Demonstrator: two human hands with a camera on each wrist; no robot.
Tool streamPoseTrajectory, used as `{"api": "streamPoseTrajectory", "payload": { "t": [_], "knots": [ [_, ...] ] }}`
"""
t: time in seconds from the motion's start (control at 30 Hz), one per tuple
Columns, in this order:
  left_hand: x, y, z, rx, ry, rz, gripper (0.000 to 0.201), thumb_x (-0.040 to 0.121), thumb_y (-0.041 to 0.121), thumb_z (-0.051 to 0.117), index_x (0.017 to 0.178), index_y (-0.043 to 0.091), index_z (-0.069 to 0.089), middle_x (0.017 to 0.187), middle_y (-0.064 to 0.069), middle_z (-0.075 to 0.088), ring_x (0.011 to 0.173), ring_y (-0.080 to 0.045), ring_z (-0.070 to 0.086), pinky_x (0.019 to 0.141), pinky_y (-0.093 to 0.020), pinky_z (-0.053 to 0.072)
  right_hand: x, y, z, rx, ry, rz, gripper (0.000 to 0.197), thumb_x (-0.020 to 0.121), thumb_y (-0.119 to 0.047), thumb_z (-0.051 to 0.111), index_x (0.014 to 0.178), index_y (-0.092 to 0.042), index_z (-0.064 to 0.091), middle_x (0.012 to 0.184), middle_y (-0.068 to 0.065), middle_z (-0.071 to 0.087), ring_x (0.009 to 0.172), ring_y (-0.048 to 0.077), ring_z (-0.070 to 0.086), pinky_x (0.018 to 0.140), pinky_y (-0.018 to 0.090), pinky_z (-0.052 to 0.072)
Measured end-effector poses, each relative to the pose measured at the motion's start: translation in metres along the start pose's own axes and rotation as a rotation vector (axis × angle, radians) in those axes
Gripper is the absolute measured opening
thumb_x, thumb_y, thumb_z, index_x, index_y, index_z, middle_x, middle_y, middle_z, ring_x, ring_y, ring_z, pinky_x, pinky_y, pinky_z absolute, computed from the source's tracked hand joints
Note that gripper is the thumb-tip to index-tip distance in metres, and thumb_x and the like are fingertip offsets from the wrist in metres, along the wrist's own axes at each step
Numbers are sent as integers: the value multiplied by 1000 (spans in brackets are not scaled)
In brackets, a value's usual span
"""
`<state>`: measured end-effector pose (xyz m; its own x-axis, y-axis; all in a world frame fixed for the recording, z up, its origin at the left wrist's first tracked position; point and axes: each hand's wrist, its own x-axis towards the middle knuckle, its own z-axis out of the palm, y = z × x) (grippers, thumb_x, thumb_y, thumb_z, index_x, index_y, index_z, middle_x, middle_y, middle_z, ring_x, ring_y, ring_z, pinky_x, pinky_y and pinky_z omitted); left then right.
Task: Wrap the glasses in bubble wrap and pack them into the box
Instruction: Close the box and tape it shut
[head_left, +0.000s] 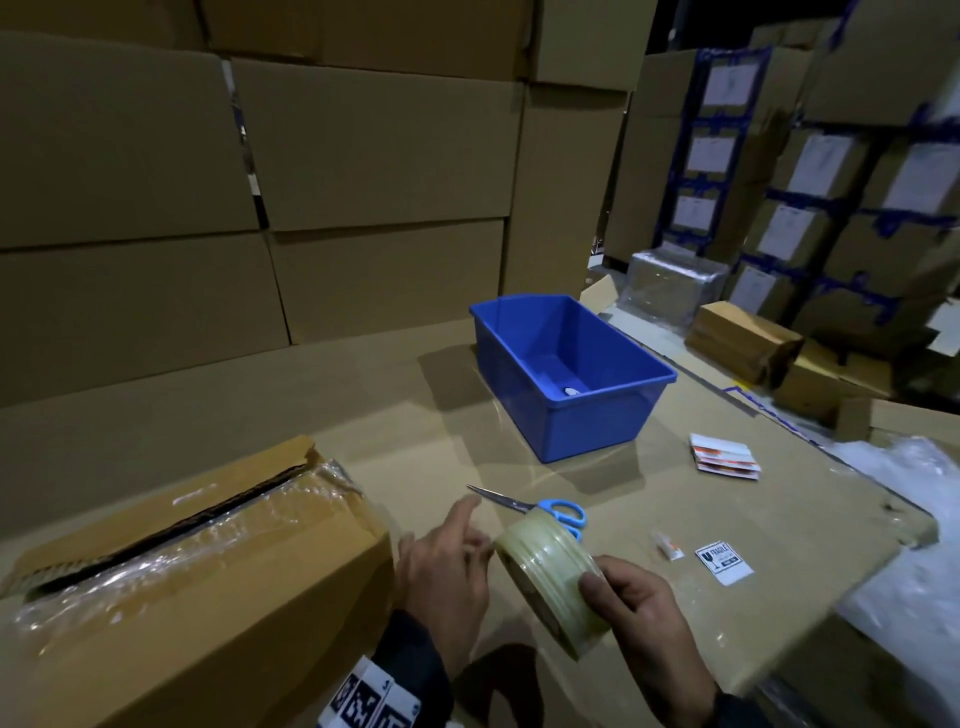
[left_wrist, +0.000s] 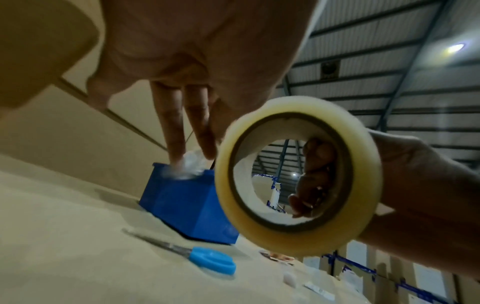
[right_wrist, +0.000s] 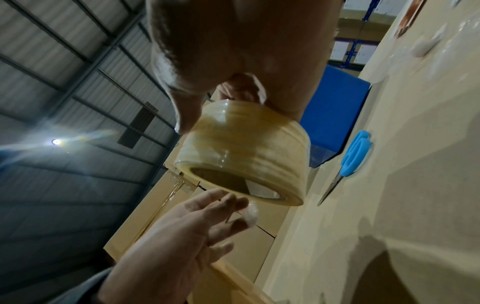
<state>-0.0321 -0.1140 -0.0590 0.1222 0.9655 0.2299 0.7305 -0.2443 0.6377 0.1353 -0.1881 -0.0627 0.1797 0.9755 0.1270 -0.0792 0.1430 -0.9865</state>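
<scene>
Head view: the right hand (head_left: 641, 597) grips a tape roll (head_left: 550, 571) near the table's front edge; the box (head_left: 171, 561) lies left, nearer the left hand (head_left: 447, 566). Left wrist view: its fingers (left_wrist: 171, 127) are spread, perhaps stuck with a tape scrap. Right wrist view: the roll's axis points at that palm.

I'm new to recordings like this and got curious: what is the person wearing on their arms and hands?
Both hands, the left hand and the right hand, are bare, with no gloves. Dark long sleeves reach to the wrists. On the left wrist sits a white band printed with black square marker patterns and small blue marks. I can't make out any rings or a watch.
</scene>
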Motion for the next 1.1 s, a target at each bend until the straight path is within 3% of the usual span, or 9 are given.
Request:
{"api": "streamPoseTrajectory", "payload": {
  "t": [0.1, 0.27, 0.43, 0.57, 0.67, 0.77, 0.87, 1.0, 1.1],
  "knots": [
    [1, 0, -6, -25, 121, -3, 68, 76, 27, 82, 136, 29, 51, 120, 16, 65, 107, -13, 63, 89, -30, 42, -1, -2, 4, 18, 4, -13, 55, 58, -57, 79, 80, -6, 75, 65, 4, 65, 62, 7, 56, 57, 16, 43],
    [5, 1, -16, -36, 281, 145, 12, 94, 37, 52, 94, 36, 64, 65, 16, 66, 58, -8, 60, 50, -18, 33, -3, -10, 12, 76, -10, -18, 39, 64, -39, 73, 87, -7, 77, 72, 8, 71, 67, 10, 62, 60, 17, 47],
    [3, 3, -24, -210, 190, 98, 33, 90, 51, 43, 86, 35, 72, 70, 20, 68, 62, 0, 63, 54, -21, 47, -4, -19, 15, 76, -20, -49, 41, 62, -36, 74, 92, -7, 78, 84, 15, 74, 76, 13, 68, 64, 18, 50],
    [6, -4, -28, -463, -57, -8, 28, 92, 7, 61, 103, 32, 67, 85, 12, 69, 63, -3, 62, 67, -25, 53, -3, -26, 18, 64, -31, -94, 39, 63, -34, 73, 92, -8, 78, 84, 12, 74, 77, 12, 69, 66, 17, 50],
    [2, 11, -38, -693, -271, -175, 39, 103, 38, 39, 88, 18, 70, 64, 7, 66, 54, -5, 51, 60, -23, 44, 0, -25, 22, 68, -47, -113, 41, 66, -35, 77, 97, -8, 77, 93, 15, 74, 86, 17, 70, 72, 21, 51],
    [-5, 29, -50, -839, -451, -91, 63, 82, 70, 37, 89, 15, 68, 62, 11, 63, 56, -3, 52, 58, -16, 43, 3, -22, 27, 78, -111, -118, 44, 66, -37, 84, 99, -9, 77, 93, 15, 74, 86, 19, 69, 73, 25, 53],
    [-9, 31, -54, -972, -416, -18, 30, 86, 37, 56, 100, 13, 67, 69, 12, 71, 60, 4, 61, 58, -8, 42, 6, -25, 30, -5, -189, -148, 25, 79, -25, 72, 100, -14, 76, 96, 11, 75, 91, 18, 69, 80, 25, 52],
    [-7, 21, -55, -946, -398, -46, 34, 82, 39, 62, 110, 20, 65, 94, 12, 75, 87, -3, 70, 71, -15, 51, 17, -44, 21, -235, 16, -247, 18, 88, -31, 59, 97, -25, 73, 96, 3, 71, 92, 15, 67, 80, 21, 49],
    [-10, 17, -59, -867, -507, -10, 34, 92, 10, 63, 123, 22, 57, 107, 17, 72, 102, 1, 65, 86, -18, 52, 29, -58, 22, -600, -45, -407, 34, 91, -42, 51, 119, -31, 65, 118, -7, 61, 114, 17, 57, 93, 24, 44]
  ]
}}
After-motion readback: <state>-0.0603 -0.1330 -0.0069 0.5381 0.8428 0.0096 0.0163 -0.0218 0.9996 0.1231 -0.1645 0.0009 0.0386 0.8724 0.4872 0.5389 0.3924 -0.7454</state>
